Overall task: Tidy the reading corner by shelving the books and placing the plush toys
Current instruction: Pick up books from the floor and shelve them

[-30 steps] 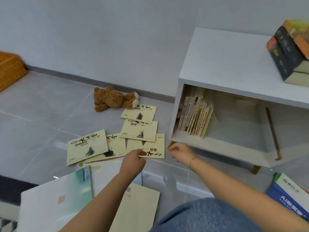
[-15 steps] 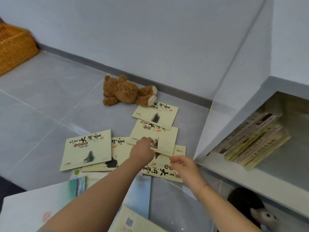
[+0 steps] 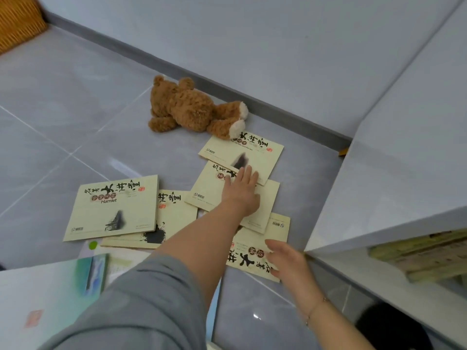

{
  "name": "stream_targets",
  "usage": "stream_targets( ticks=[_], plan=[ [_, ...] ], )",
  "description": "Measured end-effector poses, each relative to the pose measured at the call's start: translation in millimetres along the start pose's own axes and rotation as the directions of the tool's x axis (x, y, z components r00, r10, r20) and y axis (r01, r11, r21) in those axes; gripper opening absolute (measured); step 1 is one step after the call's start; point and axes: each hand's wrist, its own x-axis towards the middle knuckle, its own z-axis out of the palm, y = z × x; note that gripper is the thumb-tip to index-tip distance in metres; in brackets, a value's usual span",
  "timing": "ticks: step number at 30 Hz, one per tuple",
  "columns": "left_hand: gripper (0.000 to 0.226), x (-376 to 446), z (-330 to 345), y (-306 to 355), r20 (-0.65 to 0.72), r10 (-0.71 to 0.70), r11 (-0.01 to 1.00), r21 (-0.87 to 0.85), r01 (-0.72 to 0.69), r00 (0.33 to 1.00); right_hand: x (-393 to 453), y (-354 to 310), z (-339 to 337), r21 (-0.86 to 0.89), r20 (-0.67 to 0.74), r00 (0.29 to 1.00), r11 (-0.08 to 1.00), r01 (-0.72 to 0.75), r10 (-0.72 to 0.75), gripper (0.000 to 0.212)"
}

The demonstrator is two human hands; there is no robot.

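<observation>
- My single head-worn camera looks steeply down and forward, close above the grey floor.
- Its view tilts; the white shelf fills the right edge.

Soft, even, bright light with faint shadows, a small glare on the floor tiles below the motion-blurred right hand, and wide-angle bending toward the edges.

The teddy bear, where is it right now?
The teddy bear lies on its side on the floor, upper middle of the head view, close to the wall's baseboard. One foot touches the farthest cream book.
</observation>
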Motion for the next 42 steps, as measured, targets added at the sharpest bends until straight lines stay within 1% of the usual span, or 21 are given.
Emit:
stream_targets(
  ticks=[5, 14, 18, 19, 20, 21, 22, 23, 24, 25, 26, 27, 28, 29, 30, 33, 35, 37, 39, 40, 42],
  plan=[
    [0.064, -26, 17, -4, -0.082, 0.03, 1.0, -0.001, -0.03, 0.996, -3, 0, 3, 0.018, -0.014, 0.999, 0.999, -0.036, 0.036, 0.025],
    [0.065, -114, 55, -24, -0.051, 0.119, 0.993, -0.011, -0.12, 0.992, 0, 18, 1, 0.059, -0.069, 0.997, 0.997, -0.042, 0.046, 0.028],
    [0.066, -178, 84, -28, -0.157, 0.157, 0.981, -0.089, -0.172, 0.975, -2, 26, 0, 0.032, -0.095, 0.995, 0.999, -0.018, 0.021, 0.035],
    [0.065, -188, 91, -28, -0.214, 0.139, 0.972, -0.155, -0.174, 0.967, -3, 27, 1, 0.03, -0.094, 0.995, 0.999, -0.013, 0.016, 0.036],
    [0.063, -195, 94, -26, -0.256, 0.071, 0.948, -0.283, -0.145, 0.964, -4, 28, 2, 0.032, -0.093, 0.996, 0.999, -0.011, 0.014, 0.036],
    [0.058, -199, 92, -22, -0.253, -0.067, 0.872, -0.485, -0.066, 0.965, -6, 29, 3, 0.035, -0.089, 0.996, 0.999, -0.007, 0.01, 0.037],
    [0.05, -201, 86, -16, -0.214, -0.241, 0.72, -0.693, 0.027, 0.947, -7, 30, 3, 0.035, -0.083, 0.997, 0.999, -0.001, 0.004, 0.038],
    [0.044, -199, 80, -11, -0.15, -0.436, 0.516, -0.849, 0.11, 0.888, -8, 31, 3, 0.028, -0.074, 0.997, 1.0, 0.005, -0.003, 0.039],
    [0.045, -193, 74, -6, -0.032, -0.59, 0.293, -0.939, 0.177, 0.807, -9, 32, 4, 0.02, -0.064, 0.998, 1.0, 0.011, -0.01, 0.041],
    [0.053, -187, 70, -2, 0.111, -0.663, 0.082, -0.972, 0.219, 0.74, -9, 32, 5, 0.013, -0.052, 0.999, 1.0, 0.015, -0.014, 0.043],
    [0.061, -179, 66, 2, 0.233, -0.68, -0.083, -0.967, 0.243, 0.695, -9, 31, 6, 0.014, -0.041, 0.999, 1.0, 0.018, -0.017, 0.045],
    [0.068, -171, 67, 5, 0.326, -0.675, -0.191, -0.944, 0.27, 0.662, -8, 31, 6, 0.014, -0.032, 0.999, 1.0, 0.018, -0.017, 0.045],
    [0.072, -163, 67, 9, 0.377, -0.679, -0.233, -0.924, 0.303, 0.63, -7, 30, 7, 0.017, -0.024, 1.0, 1.0, 0.018, -0.018, 0.046],
    [0.073, -156, 69, 10, 0.389, -0.694, -0.22, -0.916, 0.337, 0.605, -7, 29, 7, 0.019, -0.017, 1.0, 1.0, 0.02, -0.019, 0.046],
    [0.071, -151, 71, 12, 0.37, -0.716, -0.169, -0.915, 0.367, 0.593, -6, 30, 7, 0.024, -0.013, 1.0, 1.0, 0.018, -0.018, 0.046],
    [0.06, -147, 77, 15, 0.247, -0.775, 0.088, -0.869, 0.486, 0.582, -5, 31, 4, 0.036, -0.01, 1.0, 0.999, 0.022, -0.021, 0.047],
    [0.06, -145, 78, 13, 0.195, -0.791, 0.186, -0.826, 0.532, 0.58, -5, 31, 3, 0.043, -0.015, 1.0, 0.999, 0.02, -0.019, 0.046],
    [0.06, -140, 78, 10, 0.21, -0.785, 0.205, -0.8, 0.564, 0.583, -5, 30, 2, 0.067, -0.017, 1.0, 0.998, 0.013, -0.012, 0.045],
    [0.054, -135, 75, 10, 0.253, -0.749, 0.226, -0.772, 0.594, 0.613, -6, 29, 1, 0.101, -0.015, 1.0, 0.995, 0.008, -0.007, 0.043],
    [0.048, -134, 73, 10, 0.262, -0.73, 0.2, -0.802, 0.563, 0.632, -7, 29, 0, 0.118, -0.012, 1.0, 0.993, 0.009, -0.007, 0.041],
    [0.028, -137, 69, 10, 0.249, -0.687, 0.024, -0.931, 0.364, 0.682, -8, 30, -1, 0.145, -0.015, 1.0, 0.989, 0.013, -0.011, 0.035]
  ],
)
